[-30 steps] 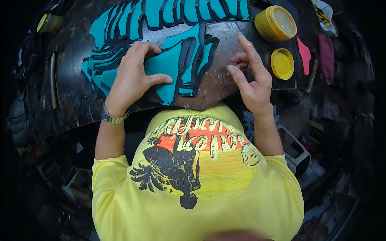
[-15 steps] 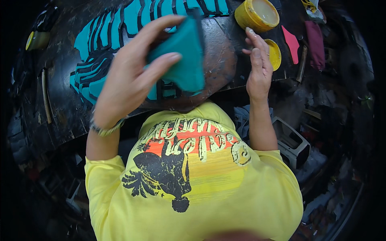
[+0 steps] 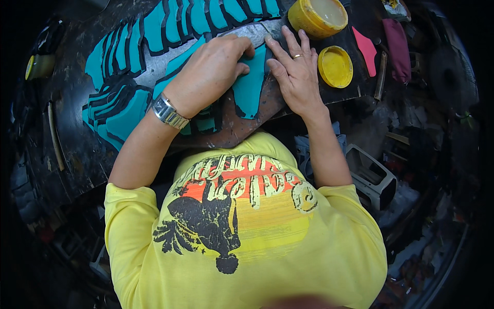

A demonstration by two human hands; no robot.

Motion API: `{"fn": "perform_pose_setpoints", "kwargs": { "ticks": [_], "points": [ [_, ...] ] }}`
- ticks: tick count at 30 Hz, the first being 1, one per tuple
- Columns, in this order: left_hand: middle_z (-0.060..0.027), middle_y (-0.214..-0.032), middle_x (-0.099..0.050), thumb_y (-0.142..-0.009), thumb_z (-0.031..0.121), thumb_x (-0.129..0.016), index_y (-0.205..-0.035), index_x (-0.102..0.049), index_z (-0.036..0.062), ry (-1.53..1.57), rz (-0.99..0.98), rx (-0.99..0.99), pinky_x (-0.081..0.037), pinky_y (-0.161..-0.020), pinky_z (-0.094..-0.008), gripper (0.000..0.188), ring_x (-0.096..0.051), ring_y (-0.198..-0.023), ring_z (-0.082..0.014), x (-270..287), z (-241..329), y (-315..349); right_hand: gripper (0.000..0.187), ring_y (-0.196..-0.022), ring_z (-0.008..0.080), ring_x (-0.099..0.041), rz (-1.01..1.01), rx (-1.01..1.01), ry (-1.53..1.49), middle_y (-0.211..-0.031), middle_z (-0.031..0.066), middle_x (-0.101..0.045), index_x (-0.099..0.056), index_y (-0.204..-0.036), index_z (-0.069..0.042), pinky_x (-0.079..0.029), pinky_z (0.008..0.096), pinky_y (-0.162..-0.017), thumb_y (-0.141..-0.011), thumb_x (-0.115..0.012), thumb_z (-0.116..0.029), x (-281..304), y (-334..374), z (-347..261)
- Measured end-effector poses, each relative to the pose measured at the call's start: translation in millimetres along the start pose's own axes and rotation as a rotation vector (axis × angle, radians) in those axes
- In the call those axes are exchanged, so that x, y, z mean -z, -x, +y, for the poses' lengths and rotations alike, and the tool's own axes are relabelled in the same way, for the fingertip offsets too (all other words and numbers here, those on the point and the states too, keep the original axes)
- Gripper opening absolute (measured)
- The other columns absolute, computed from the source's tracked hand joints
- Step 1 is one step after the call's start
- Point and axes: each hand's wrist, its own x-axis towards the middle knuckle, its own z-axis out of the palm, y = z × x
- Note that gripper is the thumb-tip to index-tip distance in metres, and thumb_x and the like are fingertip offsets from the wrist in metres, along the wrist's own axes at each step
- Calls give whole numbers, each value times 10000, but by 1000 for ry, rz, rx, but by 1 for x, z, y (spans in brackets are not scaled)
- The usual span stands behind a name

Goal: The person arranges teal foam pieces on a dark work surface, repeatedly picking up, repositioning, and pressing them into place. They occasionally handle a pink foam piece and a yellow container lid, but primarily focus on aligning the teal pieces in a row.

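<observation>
Touches teal piece [image 3: 250, 90] at twelve o'clock from yellow shirt [image 3: 288, 242] with curled left hand [image 3: 211, 67]; cannot tell whether pinching. Rests right hand [image 3: 298, 80] at the piece's three o'clock, with fingers spread and released, near yellow tub [image 3: 311, 23] at one o'clock from shirt.

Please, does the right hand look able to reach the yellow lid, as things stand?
Probably yes: the yellow lid lies just to the right of the right hand, and nothing visible stands between them.
</observation>
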Motion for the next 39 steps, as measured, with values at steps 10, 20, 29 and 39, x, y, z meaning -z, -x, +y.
{"fn": "perform_pose_setpoints", "kwargs": {
  "ticks": [10,20,29,39],
  "points": [
    [-176,-994,-705,-834,72,-749,-1050,-685,4,25,-11,15,-540,-865,-458,236,-678,-984,-371,1,-1,-2,331,-1481,413,-309,-83,188,-42,-1553,99,-485,-761,-1243,-304,-244,601,-1175,-978,-633,-457,33,24,0],
    [-170,-1016,-708,-830,80,-760,-1057,-683,13,2,-39,41,-542,-859,-451,248,-678,-992,-369,2,2,-2,458,-1469,330,-352,31,100,520,-1557,111,-481,-692,-1339,-285,-315,540,-1050,-944,-646,-511,21,-7,-3],
    [-175,-1018,-707,-822,83,-780,-1085,-684,21,-14,-48,36,-541,-831,-447,287,-679,-960,-377,1,0,-3,474,-1496,367,-312,-64,170,403,-1614,121,-404,-610,-1431,-380,-324,522,-1051,-984,-580,-532,26,-3,3],
    [-172,-1022,-721,-821,68,-784,-1065,-706,14,125,-35,80,-552,-850,-405,262,-703,-970,-344,8,4,-6,464,-1499,395,-295,-231,182,239,-1619,115,-396,-648,-1404,-345,-278,532,-1127,-979,-574,-515,44,39,-34]
  ]
}}
